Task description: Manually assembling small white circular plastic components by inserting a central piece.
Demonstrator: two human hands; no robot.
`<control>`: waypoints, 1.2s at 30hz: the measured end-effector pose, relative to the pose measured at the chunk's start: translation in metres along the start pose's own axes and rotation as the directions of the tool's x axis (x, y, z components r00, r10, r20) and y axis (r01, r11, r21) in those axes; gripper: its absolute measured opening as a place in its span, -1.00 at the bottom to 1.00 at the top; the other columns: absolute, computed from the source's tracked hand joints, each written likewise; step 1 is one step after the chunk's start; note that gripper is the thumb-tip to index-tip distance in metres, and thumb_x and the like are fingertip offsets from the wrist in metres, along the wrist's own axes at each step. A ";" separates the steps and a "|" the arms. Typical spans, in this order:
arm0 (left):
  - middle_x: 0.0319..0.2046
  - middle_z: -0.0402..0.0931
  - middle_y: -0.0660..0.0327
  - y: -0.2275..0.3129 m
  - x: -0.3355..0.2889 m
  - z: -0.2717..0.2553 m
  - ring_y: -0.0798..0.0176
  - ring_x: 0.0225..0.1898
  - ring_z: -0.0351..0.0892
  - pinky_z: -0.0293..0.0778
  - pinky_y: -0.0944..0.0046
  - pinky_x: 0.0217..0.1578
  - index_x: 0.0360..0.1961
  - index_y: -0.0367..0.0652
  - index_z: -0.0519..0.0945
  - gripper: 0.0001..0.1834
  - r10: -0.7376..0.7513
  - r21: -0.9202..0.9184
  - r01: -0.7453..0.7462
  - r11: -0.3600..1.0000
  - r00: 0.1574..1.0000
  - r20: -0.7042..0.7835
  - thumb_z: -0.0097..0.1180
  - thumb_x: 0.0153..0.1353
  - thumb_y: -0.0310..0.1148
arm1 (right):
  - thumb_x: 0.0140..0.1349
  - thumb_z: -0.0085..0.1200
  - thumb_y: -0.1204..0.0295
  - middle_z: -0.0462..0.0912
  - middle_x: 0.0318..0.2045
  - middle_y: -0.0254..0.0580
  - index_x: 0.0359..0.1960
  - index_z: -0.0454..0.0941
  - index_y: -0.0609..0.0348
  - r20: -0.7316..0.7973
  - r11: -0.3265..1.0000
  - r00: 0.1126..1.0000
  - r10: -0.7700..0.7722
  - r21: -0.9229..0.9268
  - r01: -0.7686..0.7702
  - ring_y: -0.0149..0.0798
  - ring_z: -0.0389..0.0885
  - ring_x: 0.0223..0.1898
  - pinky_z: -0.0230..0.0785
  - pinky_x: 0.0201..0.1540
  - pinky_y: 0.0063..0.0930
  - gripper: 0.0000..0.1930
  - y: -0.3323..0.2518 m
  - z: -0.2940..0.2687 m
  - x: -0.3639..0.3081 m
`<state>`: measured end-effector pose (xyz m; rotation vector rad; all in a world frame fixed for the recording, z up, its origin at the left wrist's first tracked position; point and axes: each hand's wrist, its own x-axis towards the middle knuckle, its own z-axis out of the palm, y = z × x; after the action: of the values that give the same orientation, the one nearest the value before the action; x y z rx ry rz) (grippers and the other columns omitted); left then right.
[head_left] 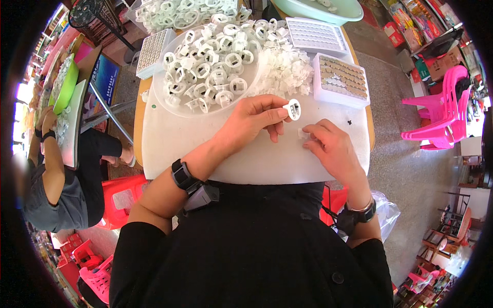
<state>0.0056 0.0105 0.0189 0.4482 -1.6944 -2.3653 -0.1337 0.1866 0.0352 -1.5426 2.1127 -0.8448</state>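
Observation:
In my left hand [257, 118], a round white plastic fitting [294, 110] with a dark slotted middle is pinched between thumb and fingertips, raised above the table. Just right of it, my right hand [333, 148] has its thumb and fingers curled at a small translucent plastic piece [303, 134], low over the white tabletop [205, 161]. Many similar white fittings [215, 66] are heaped on a round clear tray beyond my left hand. Beside that heap lies a pile of translucent plastic pieces [287, 69].
A white box of small round parts [340, 82] stands at the right edge, with a white gridded tray [316, 35] behind it. Another box [153, 51] sits at far left. A pale green basin [323, 10] is at the back. At left, another person [61, 190] works over a table.

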 end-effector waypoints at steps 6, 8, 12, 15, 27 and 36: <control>-0.37 0.54 0.26 0.003 -0.002 0.000 0.42 -0.47 0.51 0.47 0.42 -0.42 -0.12 -0.32 0.54 -0.73 -0.046 0.040 0.044 0.998 0.998 0.036 0.03 0.29 -0.33 | 0.09 0.06 0.56 0.53 -0.46 -0.08 -0.29 0.54 0.20 -0.179 0.979 0.975 -0.128 -0.181 0.096 0.00 0.57 -0.42 0.43 -0.39 -0.27 -0.87 0.005 0.011 0.001; -0.38 0.54 0.27 0.004 -0.002 -0.001 0.42 -0.47 0.51 0.47 0.41 -0.42 -0.12 -0.31 0.55 -0.73 -0.054 -0.004 0.054 0.999 0.997 0.055 0.02 0.30 -0.32 | 0.10 0.06 0.61 0.57 -0.43 -0.09 -0.29 0.55 0.22 -0.260 0.984 0.951 -0.167 -0.110 0.142 -0.12 0.59 -0.46 0.42 -0.45 -0.39 -0.87 0.007 0.010 0.002; -0.40 0.54 0.27 0.001 -0.002 -0.001 0.42 -0.48 0.51 0.47 0.41 -0.41 -0.11 -0.29 0.55 -0.73 -0.058 -0.038 0.061 0.997 0.996 0.061 0.01 0.30 -0.32 | 0.11 0.07 0.66 0.60 -0.41 -0.16 -0.30 0.56 0.22 -0.436 0.985 0.900 -0.011 0.150 0.085 -0.28 0.57 -0.49 0.39 -0.47 -0.51 -0.87 -0.013 0.003 0.003; -0.43 0.54 0.26 -0.002 -0.001 -0.001 0.42 -0.49 0.50 0.46 0.42 -0.42 -0.10 -0.28 0.54 -0.74 -0.058 0.011 0.058 0.998 0.995 0.085 0.01 0.31 -0.33 | 0.12 0.10 0.67 0.60 -0.42 -0.22 -0.29 0.57 0.22 -0.487 0.948 0.865 -0.117 0.206 0.244 -0.40 0.51 -0.53 0.34 -0.49 -0.59 -0.86 -0.021 0.008 0.010; -0.48 0.53 0.25 0.001 -0.001 -0.001 0.42 -0.51 0.51 0.47 0.43 -0.43 -0.09 -0.28 0.54 -0.75 -0.051 0.051 0.046 0.998 0.992 0.111 0.01 0.31 -0.36 | 0.12 0.10 0.66 0.58 -0.42 -0.18 -0.28 0.58 0.21 -0.476 0.958 0.861 -0.183 0.110 0.264 -0.34 0.51 -0.55 0.33 -0.52 -0.55 -0.85 -0.025 0.014 0.014; -0.44 0.52 0.26 -0.004 0.000 -0.004 0.43 -0.48 0.50 0.47 0.44 -0.46 -0.06 -0.29 0.52 -0.74 -0.021 0.100 0.007 0.995 0.991 0.133 -0.01 0.32 -0.35 | 0.10 0.11 0.66 0.56 -0.44 -0.21 -0.28 0.57 0.20 -0.452 0.951 0.864 -0.220 0.096 0.293 -0.29 0.55 -0.50 0.39 -0.47 -0.49 -0.84 -0.023 0.012 0.017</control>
<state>0.0068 0.0078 0.0134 0.3245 -1.8791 -2.3776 -0.1156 0.1629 0.0421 -1.6930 2.0776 -1.5478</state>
